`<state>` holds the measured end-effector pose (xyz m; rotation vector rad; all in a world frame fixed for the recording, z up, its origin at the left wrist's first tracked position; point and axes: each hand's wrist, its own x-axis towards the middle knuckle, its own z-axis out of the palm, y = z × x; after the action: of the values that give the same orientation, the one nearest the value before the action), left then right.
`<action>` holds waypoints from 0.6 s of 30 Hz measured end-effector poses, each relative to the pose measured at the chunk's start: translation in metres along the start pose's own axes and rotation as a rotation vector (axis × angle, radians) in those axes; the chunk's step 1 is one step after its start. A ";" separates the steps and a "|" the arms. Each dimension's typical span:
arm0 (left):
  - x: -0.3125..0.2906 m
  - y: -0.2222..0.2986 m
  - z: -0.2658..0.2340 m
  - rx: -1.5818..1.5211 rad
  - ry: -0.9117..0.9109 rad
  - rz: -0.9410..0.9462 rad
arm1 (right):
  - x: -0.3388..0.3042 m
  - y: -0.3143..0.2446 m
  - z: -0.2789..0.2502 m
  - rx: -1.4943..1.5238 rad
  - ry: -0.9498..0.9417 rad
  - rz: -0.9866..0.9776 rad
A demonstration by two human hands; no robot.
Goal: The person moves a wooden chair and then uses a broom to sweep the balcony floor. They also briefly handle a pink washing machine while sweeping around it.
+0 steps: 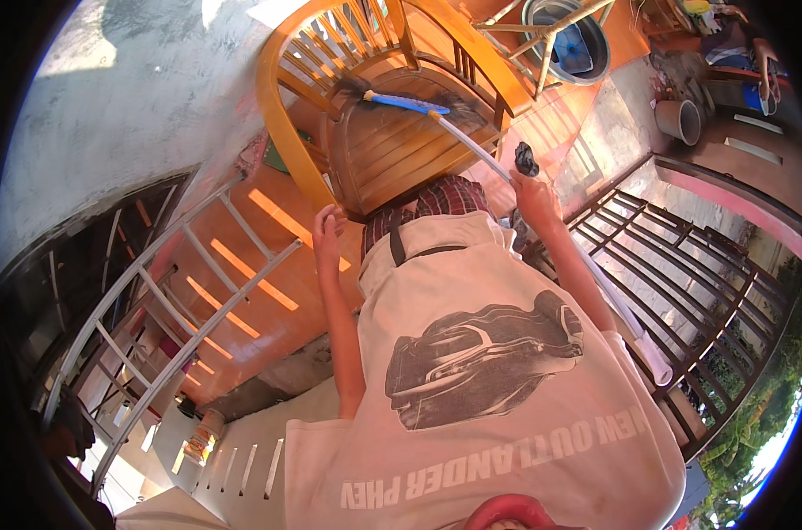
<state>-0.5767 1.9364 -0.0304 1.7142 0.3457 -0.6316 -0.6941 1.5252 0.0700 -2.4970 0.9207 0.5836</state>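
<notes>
A wooden armchair [392, 168] with a slatted back and seat stands right in front of me. My right hand [535, 196] is wrapped round the pale handle of a broom [476, 146]. The broom's blue head lies over the seat, its dark bristles spread on the slats. A small crumpled black thing [526, 159] shows just beyond my right fingers; whether they hold it too, I cannot tell. My left hand [329, 231] hangs beside the chair's near left side, its fingers loosely bent and apart, with nothing visible in it.
At the left stands a grey metal rack [167, 305]. A dark metal gate [675, 256] lies to the right. Beyond the chair are a grey tub [600, 62] with something blue inside, and bamboo poles [547, 40]. A bucket [677, 121] and another person [744, 62] are at far right.
</notes>
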 end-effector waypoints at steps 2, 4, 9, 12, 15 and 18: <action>-0.008 -0.001 -0.001 0.053 -0.001 -0.034 | -0.014 0.001 -0.011 0.064 -0.023 0.001; -0.018 -0.005 -0.003 0.041 0.008 -0.019 | -0.045 0.013 -0.050 0.076 -0.078 0.035; -0.035 -0.004 -0.002 0.012 0.063 -0.028 | -0.076 0.040 -0.104 0.002 -0.226 0.095; -0.028 0.009 0.009 -0.004 0.050 -0.006 | -0.034 0.037 -0.065 -0.136 -0.171 -0.018; -0.018 0.026 0.018 0.045 -0.015 0.048 | 0.011 0.019 -0.022 -0.104 -0.100 -0.098; -0.020 0.035 0.022 0.094 -0.054 0.095 | 0.012 0.007 -0.031 -0.011 -0.089 -0.208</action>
<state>-0.5790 1.9086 0.0063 1.7882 0.1984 -0.6313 -0.6829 1.4980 0.0878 -2.5134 0.6168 0.6263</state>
